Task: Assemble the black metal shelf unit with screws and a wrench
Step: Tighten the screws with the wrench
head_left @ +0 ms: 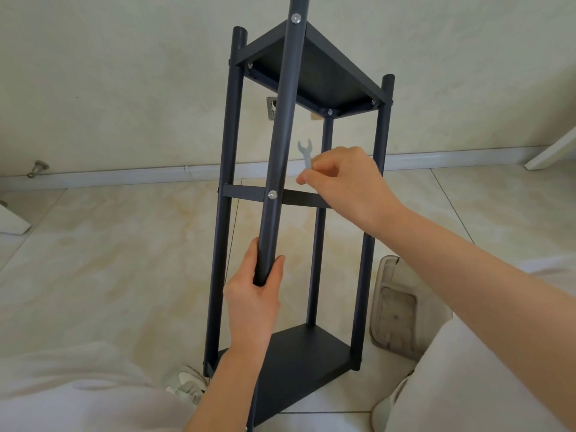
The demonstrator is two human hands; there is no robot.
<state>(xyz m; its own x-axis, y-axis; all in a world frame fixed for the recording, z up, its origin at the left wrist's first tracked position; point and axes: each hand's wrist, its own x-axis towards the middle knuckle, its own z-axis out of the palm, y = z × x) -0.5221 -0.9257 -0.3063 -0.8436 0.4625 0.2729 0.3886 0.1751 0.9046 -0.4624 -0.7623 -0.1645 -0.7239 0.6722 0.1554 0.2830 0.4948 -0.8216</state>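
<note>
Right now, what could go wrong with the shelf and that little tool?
The small wrench is only pinched at its handle end by the right hand's fingertips, so it might slip and fall through the frame onto the tiled floor.

Only the left hand steadies the black shelf unit, gripping one front pole. If that grip loosens, the tall frame may tip.
</note>
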